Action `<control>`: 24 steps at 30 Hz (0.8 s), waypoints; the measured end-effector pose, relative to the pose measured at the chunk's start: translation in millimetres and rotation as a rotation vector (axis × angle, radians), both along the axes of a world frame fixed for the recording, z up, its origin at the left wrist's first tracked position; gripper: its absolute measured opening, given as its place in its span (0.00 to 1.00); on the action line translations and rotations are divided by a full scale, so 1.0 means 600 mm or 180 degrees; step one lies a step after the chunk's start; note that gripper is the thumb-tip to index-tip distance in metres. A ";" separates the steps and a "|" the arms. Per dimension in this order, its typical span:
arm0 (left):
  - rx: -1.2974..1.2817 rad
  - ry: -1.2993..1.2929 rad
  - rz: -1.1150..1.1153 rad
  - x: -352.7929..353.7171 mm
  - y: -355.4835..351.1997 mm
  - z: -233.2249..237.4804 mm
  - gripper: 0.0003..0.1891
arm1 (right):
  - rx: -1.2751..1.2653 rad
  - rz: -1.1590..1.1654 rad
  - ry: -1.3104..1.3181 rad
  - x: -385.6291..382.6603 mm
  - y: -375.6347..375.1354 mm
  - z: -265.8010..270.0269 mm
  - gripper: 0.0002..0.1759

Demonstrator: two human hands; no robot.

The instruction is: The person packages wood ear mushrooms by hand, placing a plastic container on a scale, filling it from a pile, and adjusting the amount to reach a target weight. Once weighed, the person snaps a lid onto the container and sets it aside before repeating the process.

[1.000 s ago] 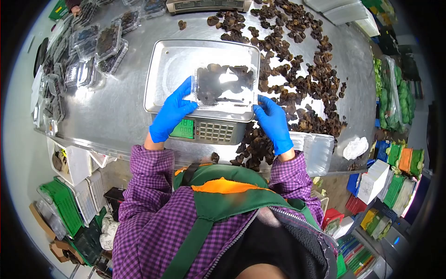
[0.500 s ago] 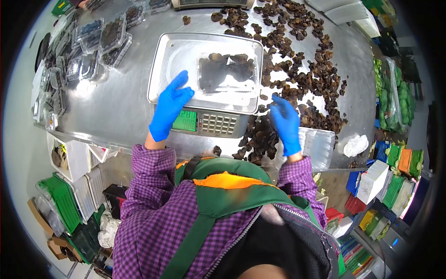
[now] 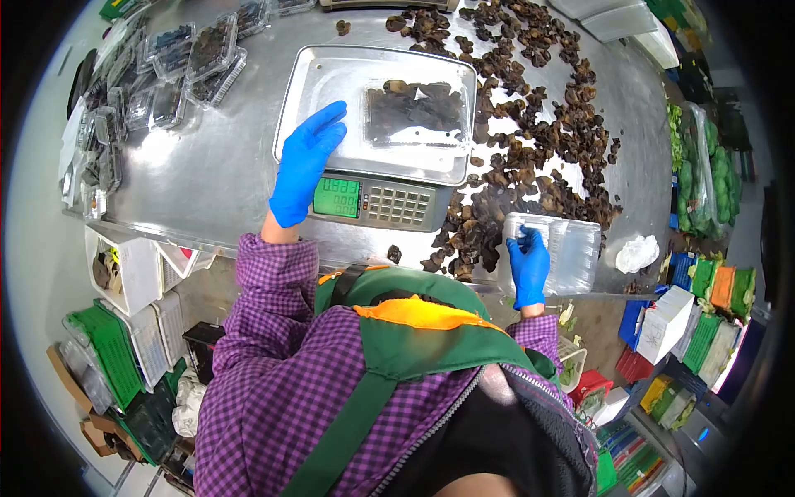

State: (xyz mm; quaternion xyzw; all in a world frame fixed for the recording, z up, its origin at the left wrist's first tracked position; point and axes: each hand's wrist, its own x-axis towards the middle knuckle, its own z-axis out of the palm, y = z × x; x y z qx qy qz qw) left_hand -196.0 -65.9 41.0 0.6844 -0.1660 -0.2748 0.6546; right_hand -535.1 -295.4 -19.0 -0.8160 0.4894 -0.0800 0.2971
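On the digital scale (image 3: 354, 161), a green display (image 3: 336, 198) shows three rows of digits: the lower two each read 0.00, the top one is blurred. Markings on the keypad (image 3: 400, 205) beside it are too small to read.

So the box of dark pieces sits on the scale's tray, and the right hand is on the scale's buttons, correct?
Not quite: in the head view, the right hand is at the clear containers, not the buttons. The box does sit on the scale's tray.

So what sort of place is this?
Probably a food packing room: I see a digital scale, what look like loose wood ear mushrooms, and filled clear plastic boxes piled on the metal table.
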 end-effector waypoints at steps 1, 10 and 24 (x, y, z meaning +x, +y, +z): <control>-0.0010 0.0001 0.0015 0.000 0.000 -0.001 0.23 | -0.0010 0.0015 0.0001 -0.017 0.001 -0.017 0.17; -0.0150 0.0068 0.0054 0.035 -0.035 -0.025 0.23 | 0.0917 -0.0483 -0.1082 -0.055 -0.057 0.012 0.03; -0.0148 0.0320 -0.0243 0.085 -0.114 -0.056 0.23 | -0.0687 0.0755 -0.1858 0.181 -0.018 0.179 0.09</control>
